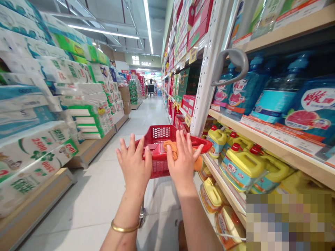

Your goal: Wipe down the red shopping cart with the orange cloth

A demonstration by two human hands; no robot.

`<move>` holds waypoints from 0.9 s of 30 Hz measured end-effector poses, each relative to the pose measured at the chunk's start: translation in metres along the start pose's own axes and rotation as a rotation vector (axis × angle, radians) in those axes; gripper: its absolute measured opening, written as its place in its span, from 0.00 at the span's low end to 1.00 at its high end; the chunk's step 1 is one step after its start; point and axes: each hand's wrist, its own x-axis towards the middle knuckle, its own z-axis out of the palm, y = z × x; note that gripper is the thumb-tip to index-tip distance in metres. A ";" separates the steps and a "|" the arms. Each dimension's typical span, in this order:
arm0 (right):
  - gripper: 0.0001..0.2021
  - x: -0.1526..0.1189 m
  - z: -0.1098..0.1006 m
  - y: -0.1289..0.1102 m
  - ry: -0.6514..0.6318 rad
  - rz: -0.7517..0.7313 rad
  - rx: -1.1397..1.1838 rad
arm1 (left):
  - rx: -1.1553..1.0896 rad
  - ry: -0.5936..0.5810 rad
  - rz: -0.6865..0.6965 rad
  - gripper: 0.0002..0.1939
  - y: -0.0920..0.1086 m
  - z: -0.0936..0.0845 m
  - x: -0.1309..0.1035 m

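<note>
A red shopping cart point(159, 168) with a perforated basket stands in front of me, its red handle crossing just beyond my palms. My left hand point(134, 164) rests at the left part of the handle, fingers spread and pointing forward. At the right part lies my right hand point(183, 162), its fingers also apart. Neither hand is wrapped round the handle. An orange cloth point(172, 150) hangs over the handle beside my right thumb and shows again right of that hand. A gold bracelet point(125, 228) circles my left wrist.
Stacked paper packs point(39, 150) line the left side on low wooden platforms. On the right, a shelf point(282, 137) holds blue bottles and yellow jugs point(242, 167); a grey handle point(231, 66) juts from its upright. Far down the aisle is a person point(151, 82) near a dark chair.
</note>
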 end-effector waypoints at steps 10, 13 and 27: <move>0.13 -0.001 0.001 -0.009 0.014 0.050 0.056 | -0.005 -0.005 -0.012 0.25 0.004 -0.001 0.000; 0.13 0.001 0.002 -0.009 0.029 0.053 0.046 | -0.022 -0.017 0.000 0.27 0.003 -0.001 0.000; 0.13 0.005 -0.002 0.001 0.005 0.074 -0.014 | -0.038 -0.034 -0.014 0.26 0.000 0.003 0.003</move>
